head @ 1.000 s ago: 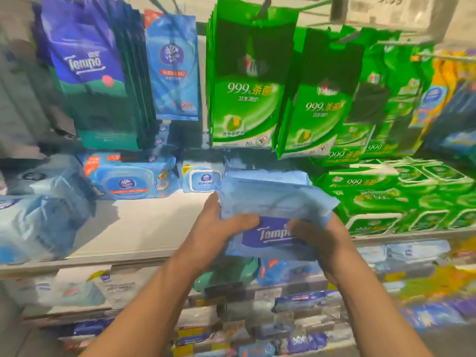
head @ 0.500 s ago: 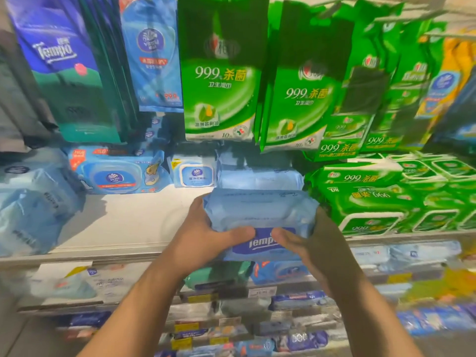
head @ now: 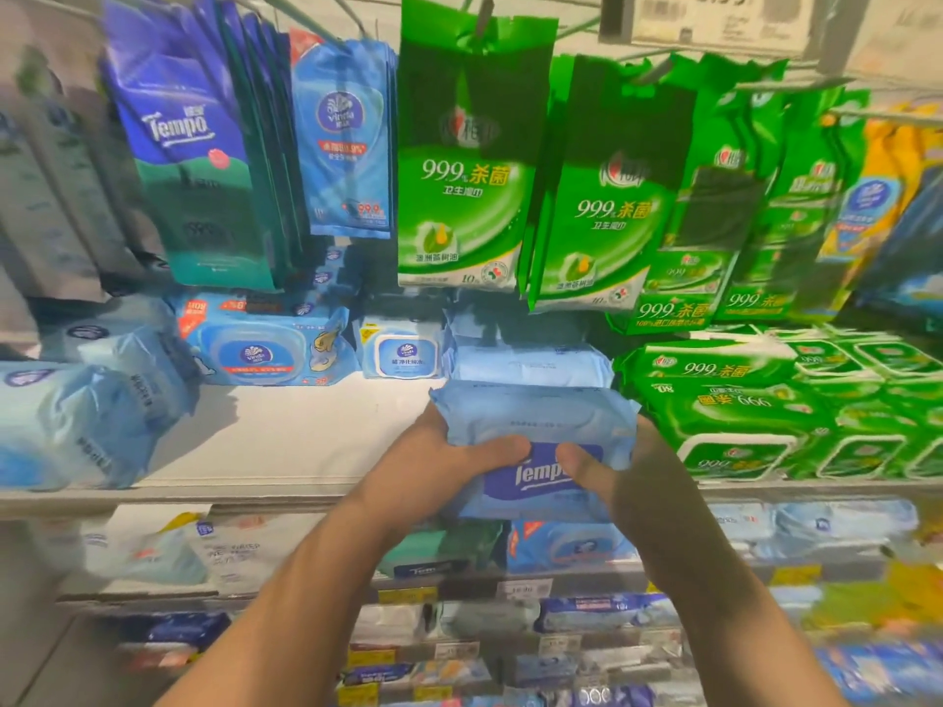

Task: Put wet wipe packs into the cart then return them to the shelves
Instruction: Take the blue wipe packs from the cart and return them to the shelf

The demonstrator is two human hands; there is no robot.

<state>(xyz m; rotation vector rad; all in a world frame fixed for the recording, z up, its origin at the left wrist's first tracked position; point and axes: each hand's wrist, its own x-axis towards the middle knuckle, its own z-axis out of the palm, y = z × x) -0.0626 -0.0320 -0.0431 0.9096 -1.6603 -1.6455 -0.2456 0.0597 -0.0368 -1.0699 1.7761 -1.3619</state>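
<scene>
I hold a light blue Tempo wet wipe pack (head: 536, 431) in both hands at the front edge of the white shelf (head: 286, 441). My left hand (head: 439, 461) grips its left end, thumb on top. My right hand (head: 627, 477) grips its right end, thumb on the dark blue label. The pack lies flat, label toward me, partly over the shelf edge. Directly behind it sits another light blue pack (head: 530, 364) of the same kind on the shelf. No cart is in view.
Green 999 packs (head: 765, 400) are stacked on the shelf to the right. Vinda blue packs (head: 265, 349) and pale blue bundles (head: 76, 415) stand to the left. Green bags (head: 459, 170) and Tempo bags (head: 183, 145) hang above. Lower shelves (head: 459, 594) hold more packs.
Both hands have carried the Tempo pack lower and farther in toward the shelf, just in front of the matching pack. The view has shifted slightly.
</scene>
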